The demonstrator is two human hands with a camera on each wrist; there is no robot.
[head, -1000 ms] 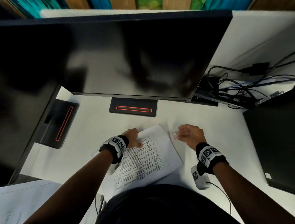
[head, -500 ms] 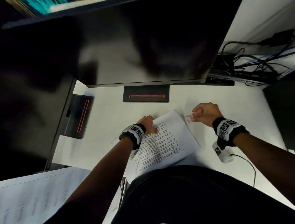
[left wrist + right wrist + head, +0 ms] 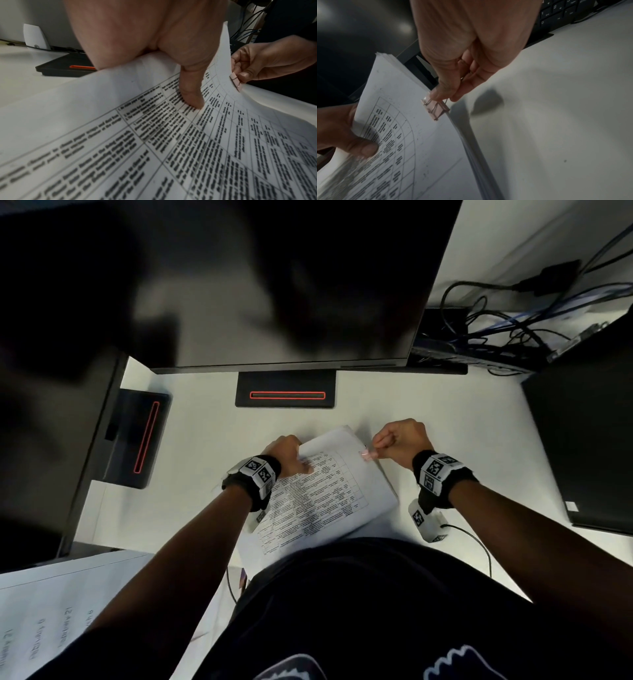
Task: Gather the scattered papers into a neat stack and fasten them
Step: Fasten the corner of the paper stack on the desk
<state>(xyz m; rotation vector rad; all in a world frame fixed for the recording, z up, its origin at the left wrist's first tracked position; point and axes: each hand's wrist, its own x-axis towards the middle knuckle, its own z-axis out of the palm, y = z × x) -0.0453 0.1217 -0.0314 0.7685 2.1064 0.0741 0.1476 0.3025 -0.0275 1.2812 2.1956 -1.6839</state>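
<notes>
right wrist view — right grip (image 3: 453, 86) pinching binder clip (image 3: 435, 108) on paper stack (image 3: 399, 121) edge, left grip (image 3: 339, 128) clamping far edge

left hand (image 3: 287, 455) thumb pressed flat, fingers curled under; right hand (image 3: 401, 444) pinching

White desk (image 3: 445, 412) (dim), dark monitor (image 3: 291, 285)

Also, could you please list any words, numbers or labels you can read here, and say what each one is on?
"1", "2", "0": keys of the black keyboard, in the right wrist view; its smaller legends are too blurred.
Printed table on the stack of papers: blurred, not readable.
Loose sheet at lower left: print too blurred to read.
Wristband markers: black-and-white patterns, no words.
</notes>
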